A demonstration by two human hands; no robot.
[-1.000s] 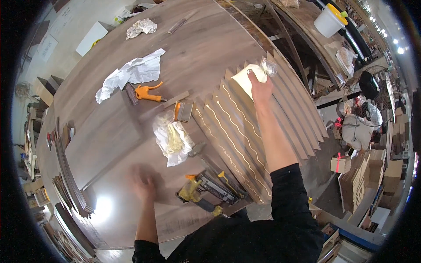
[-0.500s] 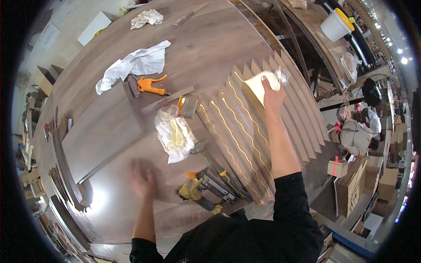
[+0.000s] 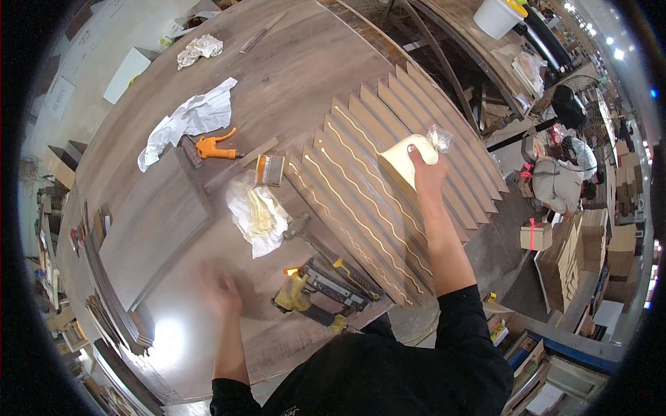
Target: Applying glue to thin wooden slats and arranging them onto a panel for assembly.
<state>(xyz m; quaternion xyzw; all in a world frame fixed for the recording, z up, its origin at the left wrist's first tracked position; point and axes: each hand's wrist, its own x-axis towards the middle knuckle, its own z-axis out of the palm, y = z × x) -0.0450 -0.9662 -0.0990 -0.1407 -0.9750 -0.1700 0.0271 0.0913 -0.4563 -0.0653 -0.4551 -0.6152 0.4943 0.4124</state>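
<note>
My right hand (image 3: 428, 170) is wrapped round a soft cream-coloured glue bag (image 3: 399, 161), its clear plastic end bunched above the fist. Beneath it lies a row of overlapping brown board strips (image 3: 451, 132) with sawtooth ends. Wavy cream glue beads (image 3: 354, 182) run along several strips on the left of the row. My left hand (image 3: 220, 291) hovers low over the worktable (image 3: 166, 277), smeared by motion, and its fingers cannot be made out. To its right lie a yellow and black nail gun (image 3: 295, 295) and a hammer (image 3: 322, 249).
White paper with glue smears (image 3: 260, 215) lies left of the strips, below a small metal-faced block (image 3: 270, 170). Farther off are an orange air blow gun (image 3: 214, 146), a white cloth (image 3: 191, 119) and a crumpled rag (image 3: 200, 50). A white bucket (image 3: 496, 19) stands far right.
My right hand and the glue bag have come nearer along the strips, leaving a longer bead on one strip. The whole view has shifted slightly. My left hand stays low over the table.
</note>
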